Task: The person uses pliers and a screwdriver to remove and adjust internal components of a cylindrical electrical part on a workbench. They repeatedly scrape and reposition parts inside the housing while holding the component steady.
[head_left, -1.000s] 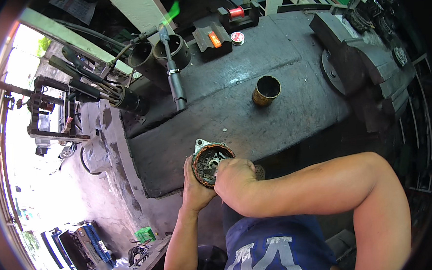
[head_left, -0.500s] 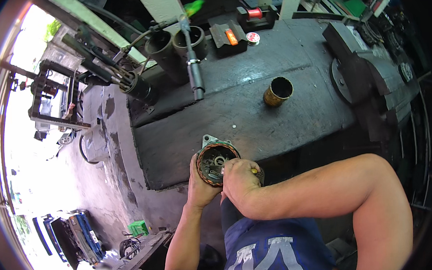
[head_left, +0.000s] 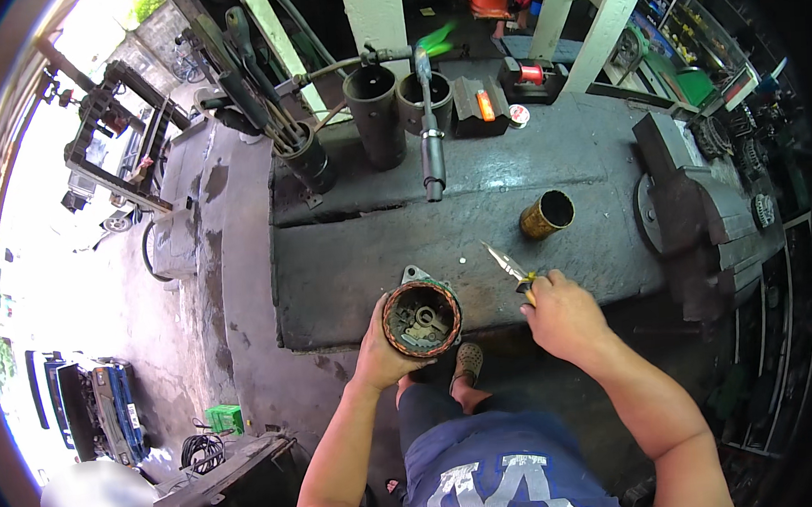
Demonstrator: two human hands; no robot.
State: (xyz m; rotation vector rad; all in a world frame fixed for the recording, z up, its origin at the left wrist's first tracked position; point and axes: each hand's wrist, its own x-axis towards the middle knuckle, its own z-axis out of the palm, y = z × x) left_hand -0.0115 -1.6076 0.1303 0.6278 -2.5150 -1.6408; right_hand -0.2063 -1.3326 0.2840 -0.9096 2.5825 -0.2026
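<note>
My left hand (head_left: 379, 354) grips the side of a round metal alternator housing (head_left: 428, 331) by the bench's near edge. Its open end faces up, showing a ring of copper windings (head_left: 391, 330) around the rim and metal parts inside. A mounting lug (head_left: 412, 273) sticks out at the far side. Off to the right, my right hand (head_left: 564, 316) is closed around the yellow-and-black handles of long-nose pliers (head_left: 509, 265). Their jaws point away and to the left, over the bench top, apart from the housing. I cannot tell whether anything is between the jaws.
On the dark bench (head_left: 379, 264) stands a rusty open cylinder (head_left: 545, 217). Farther back are a torch-like pipe (head_left: 433, 165), dark metal cups (head_left: 376, 126), a can of tools (head_left: 308, 162) and a solder spool (head_left: 519, 115). A heavy vise-like machine (head_left: 698, 211) occupies the right.
My right hand has drawn back from the housing's opening to the right, bringing the pliers into plain sight. My left hand still holds the housing. The view has shifted.
</note>
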